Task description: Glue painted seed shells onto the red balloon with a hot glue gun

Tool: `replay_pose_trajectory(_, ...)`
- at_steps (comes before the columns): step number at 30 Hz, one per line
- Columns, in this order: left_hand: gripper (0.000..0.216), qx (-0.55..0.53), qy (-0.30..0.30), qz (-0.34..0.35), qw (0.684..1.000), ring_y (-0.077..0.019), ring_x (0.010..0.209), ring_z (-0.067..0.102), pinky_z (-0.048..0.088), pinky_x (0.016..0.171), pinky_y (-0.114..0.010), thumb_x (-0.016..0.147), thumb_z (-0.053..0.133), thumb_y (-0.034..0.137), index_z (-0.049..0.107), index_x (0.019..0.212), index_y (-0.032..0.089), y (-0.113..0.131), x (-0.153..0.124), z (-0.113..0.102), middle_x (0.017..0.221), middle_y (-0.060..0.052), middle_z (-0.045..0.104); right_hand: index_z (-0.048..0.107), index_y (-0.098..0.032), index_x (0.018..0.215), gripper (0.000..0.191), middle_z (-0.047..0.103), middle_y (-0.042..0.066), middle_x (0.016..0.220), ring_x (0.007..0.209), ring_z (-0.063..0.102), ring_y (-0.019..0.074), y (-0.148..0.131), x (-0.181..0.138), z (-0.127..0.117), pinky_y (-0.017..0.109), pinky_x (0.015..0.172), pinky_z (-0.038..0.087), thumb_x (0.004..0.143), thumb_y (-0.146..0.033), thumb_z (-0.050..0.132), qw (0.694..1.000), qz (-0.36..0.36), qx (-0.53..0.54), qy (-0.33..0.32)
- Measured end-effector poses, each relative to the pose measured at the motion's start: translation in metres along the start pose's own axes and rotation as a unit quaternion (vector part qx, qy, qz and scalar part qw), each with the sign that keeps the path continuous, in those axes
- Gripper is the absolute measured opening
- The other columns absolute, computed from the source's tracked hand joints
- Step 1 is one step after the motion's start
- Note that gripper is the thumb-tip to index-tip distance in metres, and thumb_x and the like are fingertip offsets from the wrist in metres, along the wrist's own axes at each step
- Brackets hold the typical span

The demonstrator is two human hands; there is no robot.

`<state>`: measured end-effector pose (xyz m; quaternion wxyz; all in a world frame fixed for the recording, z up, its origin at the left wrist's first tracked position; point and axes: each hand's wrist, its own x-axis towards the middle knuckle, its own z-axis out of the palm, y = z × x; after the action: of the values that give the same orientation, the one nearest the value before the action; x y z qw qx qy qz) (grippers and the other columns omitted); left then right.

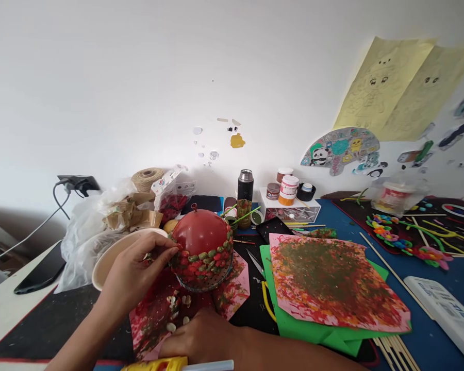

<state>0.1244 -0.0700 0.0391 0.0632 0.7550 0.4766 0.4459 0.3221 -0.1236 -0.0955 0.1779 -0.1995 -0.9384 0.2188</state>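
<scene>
A red balloon point(201, 232) sits knot-up, its lower part ringed with rows of pistachio shells point(201, 263) painted red and green. Under it is a dark, perforated round base point(206, 285). My left hand point(139, 260) pinches a small painted pistachio shell, mostly hidden by the fingertips, against the balloon's left side. At the bottom, my right hand point(203, 335) is closed around a yellow glue gun point(156, 364), its grip hidden; a translucent glue stick point(209, 366) protrudes to the right. Loose pistachio shells point(171, 327) lie on paint-smeared pink paper point(149, 319) between my hands.
A paper bowl point(104, 263) stands behind my left wrist, beside plastic bags point(77, 247). Scissors point(256, 263) lie right of the balloon, near painted pink paper point(325, 283) on green sheets. Behind are a black flask point(245, 185) and paint jars point(288, 189) on a drawer box.
</scene>
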Motion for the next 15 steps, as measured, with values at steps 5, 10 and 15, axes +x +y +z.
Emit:
replay_pose_trajectory(5, 0.055, 0.003, 0.000, -0.013, 1.000, -0.0247, 0.079, 0.078, 0.067, 0.077, -0.035, 0.114, 0.077, 0.083, 0.086, 0.093, 0.033, -0.002, -0.001, 0.004, 0.090, -0.002, 0.088, 0.093, -0.026, 0.115, 0.052, 0.098, 0.000, 0.099, 0.084, 0.096, 0.0208, 0.001, 0.005, -0.002, 0.019, 0.063, 0.061, 0.114, -0.078, 0.089, 1.000, -0.010, 0.012, 0.021)
replay_pose_trajectory(10, 0.054, 0.012, -0.001, -0.030, 0.999, -0.0227, 0.072, 0.072, 0.063, 0.071, -0.034, 0.110, 0.081, 0.082, 0.083, 0.092, 0.031, -0.002, 0.000, 0.003, 0.085, -0.001, 0.085, 0.092, -0.025, 0.119, 0.056, 0.099, 0.003, 0.098, 0.078, 0.094, 0.0242, -0.008, 0.005, 0.001, 0.027, 0.057, 0.056, 0.113, -0.081, 0.087, 1.000, 0.017, -0.023, 0.011)
replay_pose_trajectory(15, 0.053, 0.018, 0.007, -0.043, 0.999, -0.0232, 0.073, 0.075, 0.061, 0.068, -0.032, 0.110, 0.081, 0.083, 0.084, 0.098, 0.031, -0.005, -0.003, 0.004, 0.086, -0.001, 0.087, 0.092, -0.025, 0.136, 0.059, 0.102, 0.005, 0.113, 0.091, 0.099, 0.0265, -0.009, 0.001, 0.001, 0.028, 0.066, 0.063, 0.112, -0.079, 0.088, 1.000, 0.024, -0.006, -0.013)
